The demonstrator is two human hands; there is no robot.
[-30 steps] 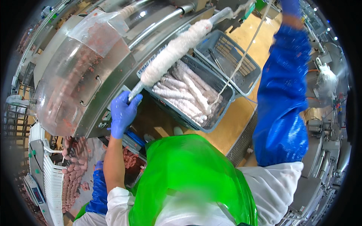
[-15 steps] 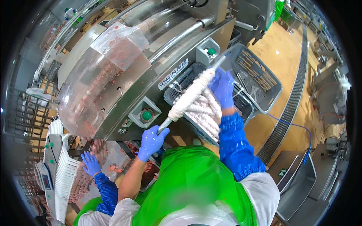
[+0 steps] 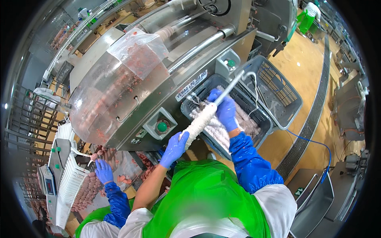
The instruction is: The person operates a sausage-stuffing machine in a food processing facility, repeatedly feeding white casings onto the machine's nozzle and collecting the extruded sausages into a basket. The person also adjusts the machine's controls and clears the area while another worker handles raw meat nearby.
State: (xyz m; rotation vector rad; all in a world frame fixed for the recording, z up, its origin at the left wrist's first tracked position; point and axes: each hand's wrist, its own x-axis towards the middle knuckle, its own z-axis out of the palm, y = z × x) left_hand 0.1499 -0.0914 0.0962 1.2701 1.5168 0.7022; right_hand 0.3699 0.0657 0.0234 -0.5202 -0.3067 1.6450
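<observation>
Between my hands a metal tube [image 3: 229,92] slants up to the right, with white sausage casing [image 3: 202,121] bunched in tight folds over its lower part. My left hand [image 3: 174,149], in a blue glove, is closed round the lower end of the bunched casing. At the casing's upper end my right hand [image 3: 226,112], gloved in blue too, is wrapped round the tube. A thin loose strand of casing [image 3: 254,85] droops from the tube's upper tip. Below the tube, more white casing [image 3: 217,137] lies in a grey basket [image 3: 266,126], partly hidden by my right hand.
A stuffing machine [image 3: 135,95] with a clear cover and green buttons stands ahead to the left. Another grey basket [image 3: 291,93] is at the right. At lower left a co-worker's gloved hand [image 3: 104,171] is near linked sausages [image 3: 86,188] and a white slatted conveyor [image 3: 70,174].
The bunched casing has come down the tube to my left hand, baring the upper part. My right hand has moved from beside the tube to round it. The view has shifted slightly.
</observation>
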